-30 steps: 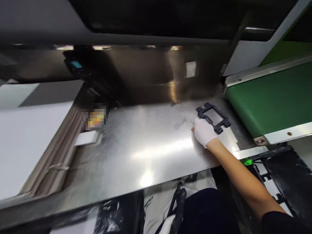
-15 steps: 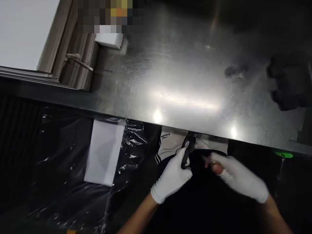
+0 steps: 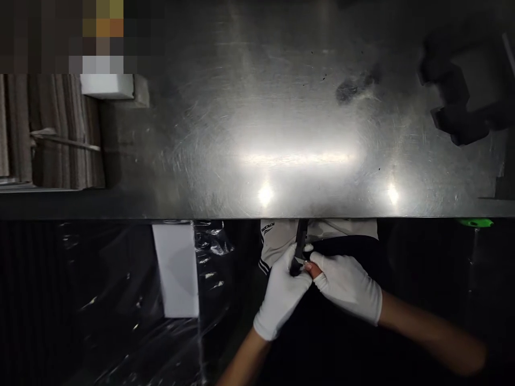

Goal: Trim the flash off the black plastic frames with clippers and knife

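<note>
My left hand, in a white glove, is closed around a narrow black part just below the table edge, in front of my lap. My right hand, also gloved in white with the thumb tip bare, is pinched at the lower end of that black part. Between its thumb and fingers a small shiny bit shows, too small to name. Both hands meet at the black part, which stands nearly upright in the view.
A metal table spans the view. Stacked cardboard sheets and a white block lie at its left, a black bracket-like part at its right. Below are a white box-like piece on black plastic and a green item.
My right hand has moved left to the black part in my left hand, which it was apart from before. The camera view has turned, levelling the table edge.
</note>
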### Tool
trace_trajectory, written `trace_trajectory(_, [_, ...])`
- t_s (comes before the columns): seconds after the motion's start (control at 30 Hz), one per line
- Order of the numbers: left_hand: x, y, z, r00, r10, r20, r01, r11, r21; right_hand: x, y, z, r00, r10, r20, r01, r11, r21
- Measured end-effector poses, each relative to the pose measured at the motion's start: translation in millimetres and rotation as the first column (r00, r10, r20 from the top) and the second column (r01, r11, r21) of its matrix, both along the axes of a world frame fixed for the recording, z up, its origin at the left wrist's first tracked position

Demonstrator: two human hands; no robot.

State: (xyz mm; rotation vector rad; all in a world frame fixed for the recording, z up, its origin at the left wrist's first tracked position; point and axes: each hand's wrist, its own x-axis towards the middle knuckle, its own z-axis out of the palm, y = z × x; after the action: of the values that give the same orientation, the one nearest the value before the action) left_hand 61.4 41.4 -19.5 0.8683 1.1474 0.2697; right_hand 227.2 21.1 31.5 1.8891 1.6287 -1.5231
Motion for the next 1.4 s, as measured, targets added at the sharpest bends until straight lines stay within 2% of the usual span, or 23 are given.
trace_trajectory(0.1, [2.5,-4.9,3.3,0.999,0.024,-0.024,-0.024,1.0,-0.008,-2.7,2.1,3.5,0.999,-0.037,-0.007,0.037,0.998,-0.044])
trace_trajectory(0.27, [5.0,-8.2,7.0,1.0,0.024,0.001,-0.024,0.999,-0.041,-3.8,-8.6,0.5,0.994,-0.103,-0.021,0.104,0.994,0.047])
trace_trajectory(0.37, [5.8,-9.0,5.0,0.999,0.03,-0.017,-0.03,0.999,-0.016,-5.7,-13.8,-1.6,0.996,-0.088,0.022,0.086,0.993,0.077])
trace_trajectory(0.57, [5.8,-9.9,5.0,0.999,0.03,-0.017,-0.031,0.999,-0.027,-9.4,-11.8,1.4,0.997,-0.034,0.065,0.034,0.999,0.007])
trace_trajectory(0.77, [7.4,-14.3,10.5,0.996,0.066,-0.061,-0.064,0.997,0.036,-11.4,-13.9,5.4,0.989,-0.137,0.053,0.138,0.99,-0.017])
trace_trajectory(0.83, [4.8,-12.8,12.8,0.997,0.048,-0.062,-0.046,0.998,0.032,-6.2,-18.2,6.9,0.991,-0.137,-0.011,0.137,0.99,0.022])
trace_trajectory(0.93, [-6.3,-4.0,14.5,1.0,-0.022,0.002,0.022,0.998,-0.066,9.2,-23.3,8.5,0.958,-0.151,-0.242,0.2,0.96,0.196])
trace_trajectory(0.97, [-11.7,0.8,13.9,0.997,-0.067,0.03,0.069,0.993,-0.093,15.1,-22.7,8.3,0.95,-0.16,-0.27,0.237,0.928,0.286])
trace_trajectory(1.03, [-23.9,12.9,10.1,0.978,-0.193,0.077,0.2,0.974,-0.103,25.3,-16.6,5.5,0.963,-0.162,-0.215,0.252,0.828,0.501])
trace_trajectory(1.1, [-36.9,26.9,3.6,0.928,-0.348,0.133,0.356,0.934,-0.041,31.7,-4.7,-0.9,0.987,-0.081,-0.136,0.149,0.766,0.625])
trace_trajectory(1.13, [-43.5,33.6,0.1,0.9,-0.406,0.158,0.415,0.91,-0.024,33.5,2.2,-5.4,0.993,0.001,-0.116,0.074,0.767,0.638])
trace_trajectory(1.17, [-50.3,39.3,-3.2,0.883,-0.438,0.169,0.449,0.893,-0.027,34.6,9.0,-10.3,0.991,0.088,-0.104,-0.006,0.79,0.613])
trace_trajectory(1.2, [-57.0,43.1,-5.7,0.895,-0.427,0.132,0.433,0.901,-0.021,35.0,15.2,-15.5,0.985,0.147,-0.094,-0.069,0.823,0.563])
trace_trajectory(1.23, [-63.6,44.4,-7.3,0.929,-0.369,0.028,0.369,0.929,0.028,34.7,20.3,-20.3,0.983,0.171,-0.066,-0.113,0.849,0.517])
trace_trajectory(1.27, [-69.9,42.6,-7.7,0.961,-0.246,-0.129,0.263,0.956,0.133,33.6,24.2,-24.5,0.986,0.162,-0.027,-0.129,0.865,0.484])
trace_trajectory(1.3, [-75.2,37.5,-6.8,0.96,-0.04,-0.279,0.122,0.952,0.282,31.3,26.7,-27.7,0.991,0.131,0.005,-0.118,0.876,0.467])
trace_trajectory(1.33, [-79.2,29.4,-5.0,0.908,0.195,-0.372,-0.016,0.901,0.434,27.6,27.9,-29.7,0.996,0.087,0.026,-0.089,0.88,0.466])
trace_trajectory(1.37, [-81.2,18.8,-2.5,0.839,0.375,-0.395,-0.15,0.856,0.495,22.1,27.9,-30.6,0.999,0.04,0.026,-0.048,0.873,0.485])
trace_trajectory(1.4, [-80.9,6.7,0.1,0.79,0.48,-0.38,-0.312,0.85,0.425,14.8,26.9,-30.5,1.0,-0.005,0.006,0.001,0.859,0.512])
